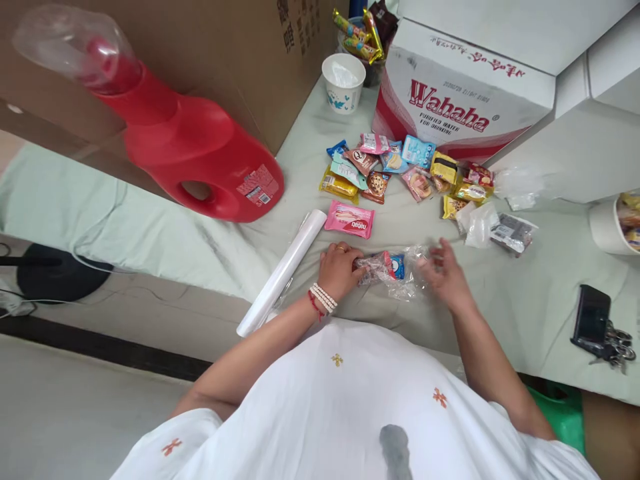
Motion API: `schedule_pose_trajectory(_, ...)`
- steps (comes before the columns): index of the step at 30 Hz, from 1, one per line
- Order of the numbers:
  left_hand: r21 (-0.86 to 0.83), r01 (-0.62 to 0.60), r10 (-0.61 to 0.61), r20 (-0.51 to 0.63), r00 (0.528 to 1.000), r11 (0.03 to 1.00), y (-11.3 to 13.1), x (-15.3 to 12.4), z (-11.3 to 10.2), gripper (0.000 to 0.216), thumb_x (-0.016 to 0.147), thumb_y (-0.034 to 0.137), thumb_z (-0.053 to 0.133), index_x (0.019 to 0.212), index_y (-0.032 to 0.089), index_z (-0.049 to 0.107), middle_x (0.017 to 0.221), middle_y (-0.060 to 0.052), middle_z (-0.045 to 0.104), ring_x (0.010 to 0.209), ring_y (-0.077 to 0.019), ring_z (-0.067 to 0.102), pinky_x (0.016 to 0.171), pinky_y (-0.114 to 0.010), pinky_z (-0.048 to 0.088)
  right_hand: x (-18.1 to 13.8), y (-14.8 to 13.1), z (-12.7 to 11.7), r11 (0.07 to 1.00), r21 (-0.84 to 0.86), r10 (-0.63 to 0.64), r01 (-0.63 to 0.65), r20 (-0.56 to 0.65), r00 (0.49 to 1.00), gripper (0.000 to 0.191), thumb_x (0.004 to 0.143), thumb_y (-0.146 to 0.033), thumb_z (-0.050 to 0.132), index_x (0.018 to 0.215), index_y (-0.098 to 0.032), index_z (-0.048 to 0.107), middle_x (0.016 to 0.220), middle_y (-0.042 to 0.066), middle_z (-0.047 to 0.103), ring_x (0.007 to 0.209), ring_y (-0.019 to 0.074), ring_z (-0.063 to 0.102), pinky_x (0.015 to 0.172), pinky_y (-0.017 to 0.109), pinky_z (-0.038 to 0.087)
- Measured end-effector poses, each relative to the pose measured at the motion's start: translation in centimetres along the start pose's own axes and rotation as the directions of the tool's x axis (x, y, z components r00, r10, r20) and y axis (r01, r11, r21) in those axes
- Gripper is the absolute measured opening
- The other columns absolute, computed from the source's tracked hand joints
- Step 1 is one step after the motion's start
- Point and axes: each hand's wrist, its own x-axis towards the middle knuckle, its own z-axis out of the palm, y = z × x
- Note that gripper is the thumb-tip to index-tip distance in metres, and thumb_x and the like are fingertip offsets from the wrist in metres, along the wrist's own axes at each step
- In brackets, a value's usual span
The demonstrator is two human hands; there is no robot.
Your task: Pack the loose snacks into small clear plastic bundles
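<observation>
On the cloth in front of me, a small bundle of red and blue snack packets lies in crinkled cling film. My left hand, with a ring and beaded bracelets, is closed on the left end of the bundle. To the right, the loose end of the film reaches my right hand, whose fingers are apart and slightly blurred; its thumb side is at the film's edge. A pink wafer packet lies just beyond my left hand. The cling film roll rests diagonally left of that hand.
Behind my hands lie several snack packets and crumpled clear plastic. A paper cup and a Wahaha box stand at the back. A red jug stands left. A phone with keys lies right.
</observation>
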Motion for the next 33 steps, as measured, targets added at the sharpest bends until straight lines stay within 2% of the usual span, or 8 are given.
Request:
schedule_pose_trajectory(4, 0.023, -0.019, 0.018, 0.046, 0.999, 1.0, 0.1, 0.0, -0.5, 0.021, 0.087, 0.04, 0.07, 0.101, 0.025, 0.073, 0.11, -0.009, 0.068, 0.111, -0.0326, 0.055, 0.088, -0.043, 0.039, 1.2, 1.3, -0.7, 0.979, 0.128, 0.125, -0.156, 0.222, 0.967, 0.064, 0.073, -0.06, 0.078, 0.119, -0.016, 0.07, 0.072, 0.001, 0.063, 0.057, 0.014, 0.051, 0.056, 0.029, 0.045)
schedule_pose_trajectory(9, 0.003, -0.048, 0.047, 0.033, 0.998, 0.999, -0.2, -0.2, -0.3, 0.018, 0.088, 0.037, 0.069, 0.1, 0.024, 0.07, 0.11, -0.008, 0.068, 0.11, -0.0312, 0.056, 0.086, -0.042, 0.038, 1.9, 1.5, -5.4, 0.991, 0.069, -0.096, 0.112, -0.198, 0.975, 0.044, 0.085, -0.057, 0.069, 0.11, -0.02, 0.071, 0.09, 0.005, 0.065, 0.072, 0.017, 0.058, 0.063, 0.031, 0.05)
schedule_pose_trajectory(12, -0.003, -0.054, 0.054, 0.04, 0.998, 0.999, -0.2, -0.2, -0.3, 0.018, 0.088, 0.038, 0.07, 0.099, 0.024, 0.07, 0.11, -0.008, 0.068, 0.111, -0.0316, 0.055, 0.085, -0.042, 0.037, -0.5, 0.8, -4.8, 0.793, -0.237, -0.553, 0.562, 0.109, 0.826, 0.053, 0.084, -0.052, 0.078, 0.128, -0.025, 0.066, 0.123, 0.011, 0.064, 0.112, 0.0281, 0.06, 0.095, 0.046, 0.051)
schedule_pose_trajectory(14, -0.003, -0.054, 0.054, 0.044, 0.998, 0.999, -0.2, -0.1, -0.3, 0.018, 0.088, 0.038, 0.07, 0.099, 0.024, 0.07, 0.109, -0.008, 0.068, 0.111, -0.0319, 0.055, 0.085, -0.042, 0.037, -2.1, 0.2, -3.3, 0.601, -0.3, -0.659, 0.741, 0.339, 0.672, 0.041, 0.088, -0.04, 0.077, 0.126, -0.027, 0.069, 0.129, 0.011, 0.065, 0.12, 0.0305, 0.056, 0.103, 0.05, 0.046)
schedule_pose_trajectory(17, 0.001, -0.059, 0.059, 0.042, 0.997, 0.998, -0.5, 0.0, -0.2, 0.018, 0.089, 0.038, 0.069, 0.1, 0.024, 0.07, 0.11, -0.009, 0.067, 0.11, -0.0319, 0.054, 0.085, -0.042, 0.036, -2.7, -0.5, -2.1, 0.536, -0.259, -0.721, 0.804, 0.355, 0.595, 0.014, 0.096, -0.025, 0.066, 0.105, -0.03, 0.076, 0.114, 0.007, 0.072, 0.111, 0.0273, 0.058, 0.097, 0.046, 0.045)
schedule_pose_trajectory(24, -0.046, -0.128, 0.13, 0.043, 0.991, 0.991, -1.4, -0.3, 0.4, 0.022, 0.089, 0.042, 0.071, 0.1, 0.023, 0.069, 0.108, -0.008, 0.069, 0.11, -0.0312, 0.053, 0.087, -0.043, 0.034, 3.2, -1.3, -2.4, 0.866, -0.047, -0.473, 0.497, 0.243, 0.847, 0.023, 0.099, -0.042, 0.061, 0.094, -0.023, 0.072, 0.082, 0.004, 0.064, 0.077, 0.0192, 0.058, 0.076, 0.035, 0.05)
schedule_pose_trajectory(29, -0.068, -0.136, 0.14, 0.059, 0.988, 0.988, -1.0, -0.4, 0.1, 0.017, 0.087, 0.036, 0.073, 0.094, 0.022, 0.068, 0.114, -0.008, 0.069, 0.114, -0.0315, 0.053, 0.088, -0.042, 0.035, 6.3, 0.4, 1.8, 0.855, -0.206, -0.448, 0.477, 0.171, 0.877, 0.032, 0.092, -0.049, 0.063, 0.098, -0.019, 0.071, 0.124, 0.016, 0.06, 0.109, 0.0292, 0.056, 0.099, 0.049, 0.048)
schedule_pose_trajectory(33, -0.105, -0.212, 0.225, 0.131, 0.966, 0.972, -0.2, -0.2, -0.5, 0.009, 0.085, 0.025, 0.069, 0.082, 0.02, 0.062, 0.098, -0.006, 0.069, 0.099, -0.0261, 0.059, 0.081, -0.036, 0.038, 6.4, 0.2, 2.7, 0.929, -0.07, -0.327, 0.363, 0.306, 0.894, 0.071, 0.085, -0.056, 0.07, 0.144, -0.021, 0.052, 0.119, 0.012, 0.065, 0.08, 0.0203, 0.061, 0.077, 0.039, 0.055)
